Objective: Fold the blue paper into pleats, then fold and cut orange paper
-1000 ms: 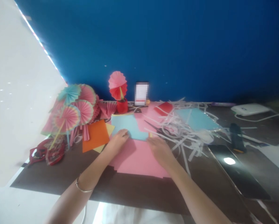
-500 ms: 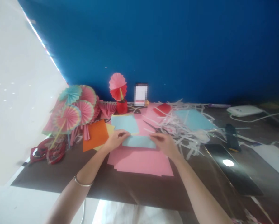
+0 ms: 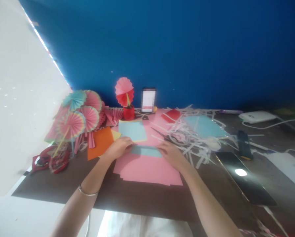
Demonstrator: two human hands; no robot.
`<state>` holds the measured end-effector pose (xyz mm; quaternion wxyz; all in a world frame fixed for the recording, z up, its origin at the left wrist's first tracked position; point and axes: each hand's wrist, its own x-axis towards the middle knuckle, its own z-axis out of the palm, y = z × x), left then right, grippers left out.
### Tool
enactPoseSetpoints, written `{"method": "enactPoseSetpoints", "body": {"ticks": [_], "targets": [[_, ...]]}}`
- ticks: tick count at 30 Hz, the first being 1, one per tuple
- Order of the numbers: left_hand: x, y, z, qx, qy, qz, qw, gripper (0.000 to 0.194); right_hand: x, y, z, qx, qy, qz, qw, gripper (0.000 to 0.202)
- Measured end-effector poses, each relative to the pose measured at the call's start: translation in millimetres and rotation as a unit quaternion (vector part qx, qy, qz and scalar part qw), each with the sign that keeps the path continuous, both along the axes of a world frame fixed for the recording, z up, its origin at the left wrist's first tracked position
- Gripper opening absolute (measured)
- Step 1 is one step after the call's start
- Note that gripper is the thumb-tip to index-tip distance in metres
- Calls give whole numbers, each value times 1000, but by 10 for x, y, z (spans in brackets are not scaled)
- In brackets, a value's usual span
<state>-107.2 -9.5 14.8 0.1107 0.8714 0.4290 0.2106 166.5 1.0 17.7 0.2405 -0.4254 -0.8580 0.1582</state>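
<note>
Blue strip (image 3: pixel 146 151) flat on pink sheets (image 3: pixel 147 169), long axis left to right across worktop (image 3: pixel 63 189). Left hand (image 3: pixel 118 147) pinching left end, right hand (image 3: pixel 169 153) pressing right end, fingers curled down on paper. Scissors (image 3: pixel 162 135) just beyond, nearer right hand.

Both hands rest on a narrow light-blue paper strip (image 3: pixel 146 151) lying across a stack of pink paper sheets (image 3: pixel 147 169) on the dark desk (image 3: pixel 63 187). The left hand (image 3: pixel 119 147) presses the strip's left end, the right hand (image 3: pixel 169 153) its right end. Just behind lies a blue square sheet (image 3: pixel 132 130), with an orange sheet (image 3: pixel 100 141) to its left. Folded paper fans (image 3: pixel 78 115) stand at the far left, white paper strips (image 3: pixel 197 138) lie piled to the right, and a dark tablet (image 3: pixel 243 176) lies near the right edge.
</note>
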Motion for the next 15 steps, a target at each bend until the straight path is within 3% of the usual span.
{"method": "enactPoseSetpoints", "body": {"ticks": [7, 15], "targets": [[11, -57, 124, -25, 55, -10, 998, 26, 9, -26, 29, 46, -83, 49, 994, 28], [38, -111, 190, -47, 93, -1, 995, 30, -39, -122, 99, 29, -102, 25, 994, 24]]}}
